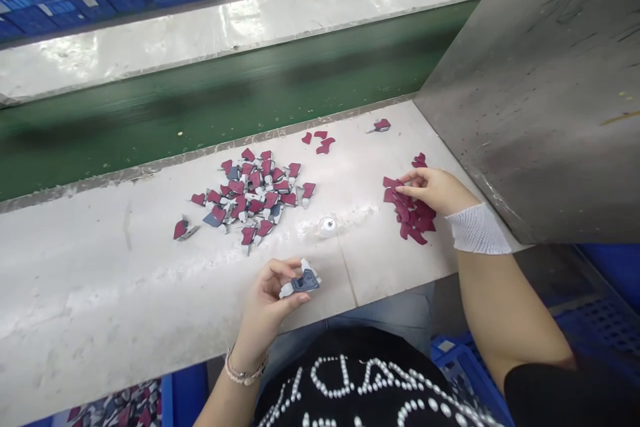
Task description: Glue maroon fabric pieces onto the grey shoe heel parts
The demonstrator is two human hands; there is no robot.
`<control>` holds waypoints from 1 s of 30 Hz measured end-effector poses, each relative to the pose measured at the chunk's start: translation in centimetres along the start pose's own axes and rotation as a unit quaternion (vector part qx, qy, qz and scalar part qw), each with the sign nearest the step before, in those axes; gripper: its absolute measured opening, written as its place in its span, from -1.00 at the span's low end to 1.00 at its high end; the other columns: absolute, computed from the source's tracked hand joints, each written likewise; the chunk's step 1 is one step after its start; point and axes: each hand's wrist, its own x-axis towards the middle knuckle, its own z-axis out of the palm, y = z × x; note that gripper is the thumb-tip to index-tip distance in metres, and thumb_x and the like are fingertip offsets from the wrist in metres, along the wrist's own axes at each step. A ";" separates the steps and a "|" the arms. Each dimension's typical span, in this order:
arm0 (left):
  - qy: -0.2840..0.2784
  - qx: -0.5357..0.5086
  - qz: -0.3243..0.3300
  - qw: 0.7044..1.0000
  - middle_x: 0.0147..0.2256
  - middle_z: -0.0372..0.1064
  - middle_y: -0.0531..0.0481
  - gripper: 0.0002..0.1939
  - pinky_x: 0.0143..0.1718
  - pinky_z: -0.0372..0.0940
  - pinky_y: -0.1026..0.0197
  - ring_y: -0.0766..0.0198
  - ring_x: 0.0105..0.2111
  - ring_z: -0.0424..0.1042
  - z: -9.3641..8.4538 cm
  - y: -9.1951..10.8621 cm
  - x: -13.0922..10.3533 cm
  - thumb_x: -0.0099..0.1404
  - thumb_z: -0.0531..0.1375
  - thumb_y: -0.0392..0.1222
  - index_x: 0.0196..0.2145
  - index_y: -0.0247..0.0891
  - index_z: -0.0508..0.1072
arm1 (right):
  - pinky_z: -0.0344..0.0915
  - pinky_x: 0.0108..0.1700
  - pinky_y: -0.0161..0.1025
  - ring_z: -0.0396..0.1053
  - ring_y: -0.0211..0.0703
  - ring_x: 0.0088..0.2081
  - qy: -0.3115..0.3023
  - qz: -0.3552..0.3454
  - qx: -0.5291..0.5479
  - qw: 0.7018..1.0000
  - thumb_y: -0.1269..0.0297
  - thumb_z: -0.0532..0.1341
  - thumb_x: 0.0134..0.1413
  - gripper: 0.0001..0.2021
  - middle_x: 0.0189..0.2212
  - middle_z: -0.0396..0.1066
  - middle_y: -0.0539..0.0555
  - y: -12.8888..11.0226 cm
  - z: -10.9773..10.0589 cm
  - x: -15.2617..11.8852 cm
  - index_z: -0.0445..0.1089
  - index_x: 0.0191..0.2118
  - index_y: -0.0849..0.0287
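My left hand (274, 290) pinches a small grey and white plastic part (306, 280) above the table's front edge. The part's dark grey recessed face is turned up and carries no maroon cover. Over at the right, my right hand (434, 188) reaches into a heap of flat maroon pieces (415, 217), with thumb and forefinger closed around a maroon piece (391, 183) at the heap's upper left edge. Left of centre lies a pile of grey and white parts with maroon faces (255, 197). One similar part (182, 229) rests apart to its left.
Several loose maroon pieces (325, 145) and another assembled part (381, 125) lie toward the back. Beyond the metal table (125, 280) runs a green belt (210, 103). A tall metal panel (540, 93) bounds the right side. A blue crate (185, 393) of parts stands below.
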 end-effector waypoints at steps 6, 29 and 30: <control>-0.010 0.021 -0.014 1.000 -0.09 0.55 -0.04 -0.73 -0.14 0.46 0.33 0.29 -0.13 0.60 2.5 1.3 -0.5 0.09 0.51 -0.25 -0.29 -0.22 0.53 | 0.24 -0.40 -0.32 0.27 -0.32 -0.46 -0.122 -0.063 0.057 0.989 -0.02 0.37 0.16 -0.63 -0.45 0.38 0.00 -2.0 -1.5 -0.7 0.42 -0.27 0.23; 0.083 0.052 0.157 0.983 -0.11 0.49 -0.01 -0.73 0.01 0.50 0.29 0.36 -0.05 0.57 4.4 -1.8 0.7 0.14 0.49 -0.27 -0.23 -0.21 0.53 | 0.54 -0.12 -0.27 0.58 -0.18 -0.22 -0.416 -0.193 0.303 0.835 0.09 0.25 0.35 -0.75 -0.25 0.59 0.06 -9.2 6.3 -12.9 0.43 0.01 0.10; 0.089 0.060 0.167 0.980 -0.11 0.48 -0.02 -0.73 0.01 0.51 0.27 0.34 -0.05 0.56 4.3 -2.0 0.8 0.15 0.49 -0.27 -0.23 -0.22 0.53 | 0.55 -0.10 -0.26 0.59 -0.17 -0.20 -0.416 -0.193 0.305 0.835 0.10 0.26 0.34 -0.72 -0.23 0.59 0.05 -9.4 6.3 -12.9 0.41 0.06 0.08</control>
